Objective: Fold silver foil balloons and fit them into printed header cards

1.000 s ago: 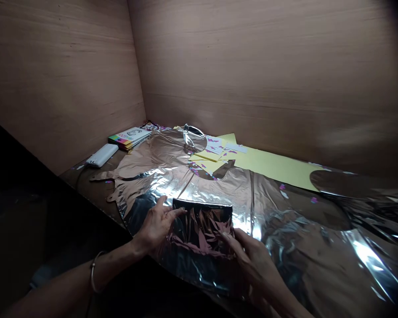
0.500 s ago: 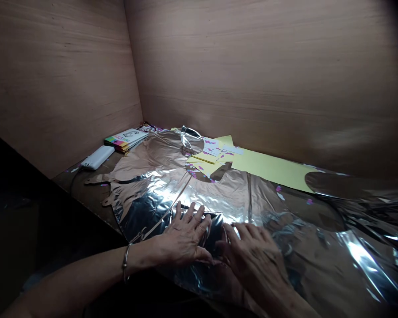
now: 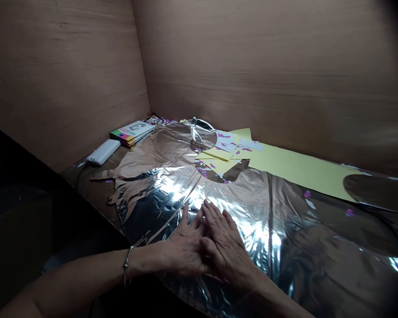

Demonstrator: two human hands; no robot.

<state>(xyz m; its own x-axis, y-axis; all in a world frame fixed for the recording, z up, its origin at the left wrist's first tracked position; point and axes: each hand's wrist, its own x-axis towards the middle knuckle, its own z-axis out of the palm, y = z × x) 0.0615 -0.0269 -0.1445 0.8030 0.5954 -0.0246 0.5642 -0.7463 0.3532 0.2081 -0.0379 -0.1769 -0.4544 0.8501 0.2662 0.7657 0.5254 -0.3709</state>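
Note:
A large crinkled sheet of shiny foil (image 3: 262, 207) covers most of the desk. My left hand (image 3: 182, 247), with a thin bangle on the wrist, lies flat on the foil near the front edge, fingers stretched out. My right hand (image 3: 223, 245) lies flat too, partly overlapping the left hand, fingers spread and pointing away from me. Both press down on the foil. The folded foil piece seen earlier is hidden beneath them.
Yellow paper sheets (image 3: 295, 168) with small printed scraps lie at the back. Clear safety glasses (image 3: 199, 128) rest on the foil. A coloured paper pad (image 3: 132, 132) and a white power bank (image 3: 102, 151) sit at back left. Wooden walls (image 3: 252, 66) enclose the desk.
A second ago both hands held up a folded foil piece by its corners. They laid it down, flattened it, and the right hand slid left over the left hand.

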